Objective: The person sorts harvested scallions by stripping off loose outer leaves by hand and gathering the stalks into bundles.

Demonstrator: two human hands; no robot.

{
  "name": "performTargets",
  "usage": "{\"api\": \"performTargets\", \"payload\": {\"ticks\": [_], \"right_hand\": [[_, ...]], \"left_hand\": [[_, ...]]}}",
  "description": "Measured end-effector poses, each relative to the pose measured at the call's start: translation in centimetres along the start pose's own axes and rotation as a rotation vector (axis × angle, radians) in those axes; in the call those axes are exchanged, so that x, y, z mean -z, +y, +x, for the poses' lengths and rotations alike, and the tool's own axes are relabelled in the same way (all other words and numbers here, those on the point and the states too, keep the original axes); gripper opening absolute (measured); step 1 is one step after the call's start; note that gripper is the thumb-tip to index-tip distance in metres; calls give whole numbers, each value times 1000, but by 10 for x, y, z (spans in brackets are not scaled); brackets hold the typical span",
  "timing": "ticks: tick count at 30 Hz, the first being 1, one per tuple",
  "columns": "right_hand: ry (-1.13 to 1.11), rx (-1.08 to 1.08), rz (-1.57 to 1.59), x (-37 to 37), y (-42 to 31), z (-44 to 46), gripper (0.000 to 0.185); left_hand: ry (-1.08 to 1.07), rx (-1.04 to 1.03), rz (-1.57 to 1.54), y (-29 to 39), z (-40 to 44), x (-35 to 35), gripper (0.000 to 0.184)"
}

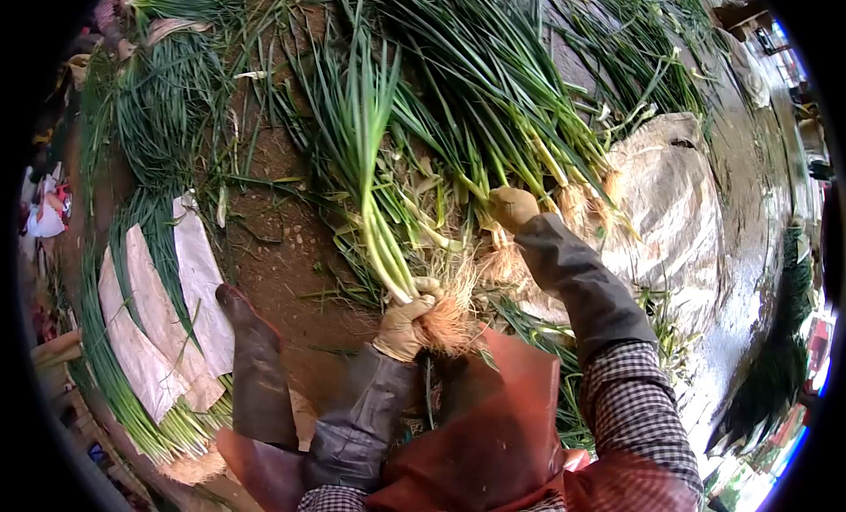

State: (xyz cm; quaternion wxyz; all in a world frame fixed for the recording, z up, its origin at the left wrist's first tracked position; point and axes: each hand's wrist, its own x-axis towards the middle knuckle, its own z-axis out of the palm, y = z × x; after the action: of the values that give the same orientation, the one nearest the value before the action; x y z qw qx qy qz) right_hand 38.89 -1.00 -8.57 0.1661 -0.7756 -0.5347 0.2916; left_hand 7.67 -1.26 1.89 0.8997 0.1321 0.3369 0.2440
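My left hand (403,327), in a pale glove, is closed round the white root end of a small bunch of green onions (381,239). Their leaves point up and away, and the tangled roots hang at the right of the fist. To the right, my right hand (514,208), also gloved, reaches to the root ends of a large pile of green onions (493,80). Its fingers are mostly hidden behind the back of the glove, so what it holds cannot be made out.
Wrapped green onions (159,424) lie at the left with pale strips over them. A pale sack (670,204) is spread at the right on wet ground. My boot (260,371) rests on brown soil (273,239). Loose leaves and trimmings surround the pile.
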Motion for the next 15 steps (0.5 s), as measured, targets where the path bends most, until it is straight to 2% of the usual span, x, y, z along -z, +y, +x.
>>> {"api": "performTargets", "payload": {"ticks": [1, 2, 3, 4, 5, 6, 7, 8, 10, 11, 12, 13, 14, 15], "right_hand": [[-47, 10, 6, -7, -9, 5, 18], [-226, -71, 43, 27, -68, -16, 20], [-313, -161, 389, 31, -92, -33, 23], [-387, -265, 738, 34, -110, -51, 26], [-454, -246, 701, 44, -130, -64, 29], [-443, -237, 825, 36, -137, -74, 28], [-362, -321, 1017, 23, -139, -83, 27], [-270, -402, 1207, 13, -138, -90, 26], [-241, -360, 1187, 29, -139, -106, 27], [-218, -367, 1188, 31, -135, -117, 29], [-197, -376, 1191, 33, -130, -130, 30], [-293, -355, 1090, 40, -118, -143, 36], [-291, -352, 1084, 42, -110, -143, 36], [-330, -452, 999, 50, -110, -139, 36]], "left_hand": [[42, -48, 39, 1, 1, -6, 28], [93, -100, 65, -1, 2, -10, 28], [33, -119, 82, -6, 8, -2, 28], [105, 9, 79, -13, 9, 10, 27], [103, 32, 60, -18, 10, 7, 26], [96, 57, 45, -25, 15, -4, 26], [63, 86, -32, -30, 15, -14, 26], [97, 7, 99, -38, 16, -12, 25], [88, -52, 95, -40, 15, -11, 26], [92, -31, 214, -37, 16, -8, 25], [125, -27, 168, -41, 17, -1, 25], [127, -31, 162, -39, 13, -2, 24], [128, -41, 153, -38, 12, -4, 24], [128, -44, 146, -38, 12, -7, 24]]}}
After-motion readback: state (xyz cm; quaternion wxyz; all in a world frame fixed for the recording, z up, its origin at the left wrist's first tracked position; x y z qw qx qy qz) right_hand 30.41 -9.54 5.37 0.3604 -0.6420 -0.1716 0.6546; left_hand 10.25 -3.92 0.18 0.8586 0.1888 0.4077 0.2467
